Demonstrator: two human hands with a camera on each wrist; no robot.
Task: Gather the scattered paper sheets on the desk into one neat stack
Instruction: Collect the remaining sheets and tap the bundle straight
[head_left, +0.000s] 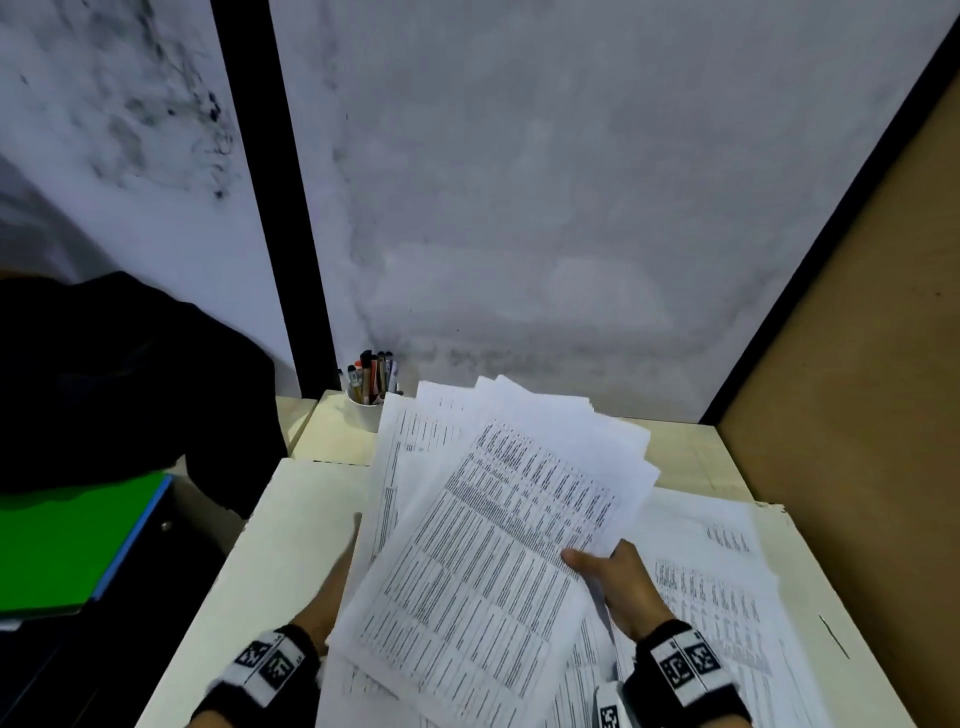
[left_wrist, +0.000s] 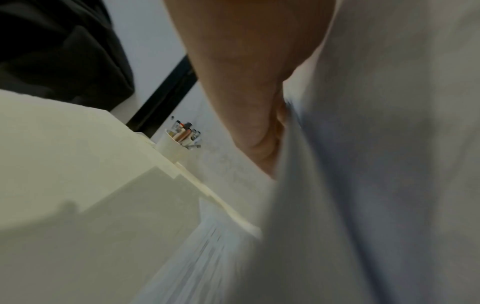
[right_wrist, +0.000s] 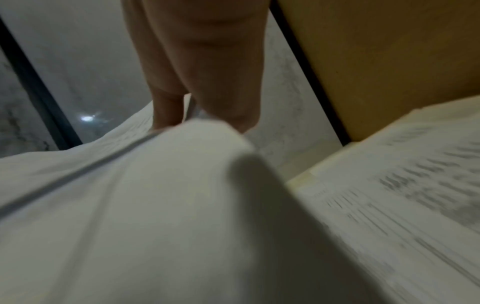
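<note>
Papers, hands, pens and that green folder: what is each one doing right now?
Held sheets: lifted off the desk, fanned out unevenly.
Loose sheets: lying flat on the desk, spread out.
Right hand: pinches the held sheets' edge.
Left hand: under the held sheets, grip hidden.
Pen cup: upright, full of pens.
Green folder: closed, lying flat.

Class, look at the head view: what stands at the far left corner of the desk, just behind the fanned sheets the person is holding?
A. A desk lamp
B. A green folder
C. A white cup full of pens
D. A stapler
C: the white cup of pens stands on the desk at its far left corner, just behind the held sheets; the left wrist view shows it too.
</note>
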